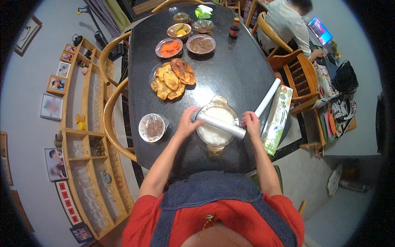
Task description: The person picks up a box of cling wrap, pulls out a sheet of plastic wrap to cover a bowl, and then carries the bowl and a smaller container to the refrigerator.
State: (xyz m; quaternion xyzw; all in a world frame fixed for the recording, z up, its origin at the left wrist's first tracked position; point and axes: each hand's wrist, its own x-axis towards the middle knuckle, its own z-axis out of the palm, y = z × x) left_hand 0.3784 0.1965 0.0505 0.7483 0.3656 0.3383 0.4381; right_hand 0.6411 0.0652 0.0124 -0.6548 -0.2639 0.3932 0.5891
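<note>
A glass pot (pixel 216 142) of white rice (pixel 213 135) stands before me on the dark table. Across its top slants a roll of clear plastic wrap (pixel 223 126). The roll's left end lies between the thumb and fingers of my left hand (pixel 187 124). My right hand (pixel 252 124) is at the pot's right side, just above the roll's other end, with bent fingers; whether it pinches film is unclear. Behind it lies a white tube or roll (pixel 268 97) beside a long green and white box (pixel 276 122). A film-covered white bowl (pixel 151 127) stands to the left.
A plate of flat golden-brown food (pixel 171 81) lies farther back, with bowls of orange slices (pixel 168 48) and brown food (pixel 200 44) behind. A sauce bottle (pixel 234 28) and tissue pack (pixel 203 12) stand beyond. Wooden chairs flank the table (pixel 234 77); a person (pixel 285 26) sits at a laptop.
</note>
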